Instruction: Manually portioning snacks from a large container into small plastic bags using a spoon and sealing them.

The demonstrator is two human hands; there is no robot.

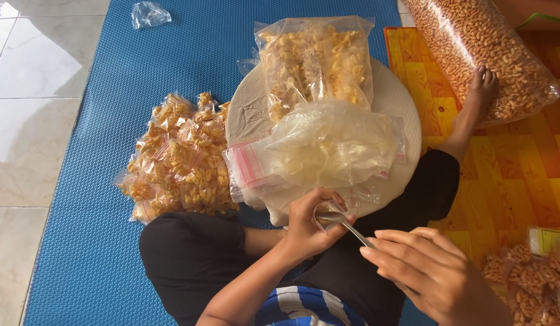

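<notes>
Your left hand (310, 226) pinches a small clear bag (328, 212) by its mouth, near the round tray (407, 121); your right hand (434, 271) closes on a metal spoon (352, 229), tip at that bag. Just beyond lies a crumpled plastic bag (331, 142); filled snack packets (177, 160) sit left on the blue mat (80, 181).

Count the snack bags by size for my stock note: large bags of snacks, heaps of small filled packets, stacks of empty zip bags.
Large clear bags of yellow snacks: 1
Large clear bags of brown snacks: 1
Heaps of small filled packets: 2, the second brown
Stacks of empty zip bags: 1
Total: 5
</notes>
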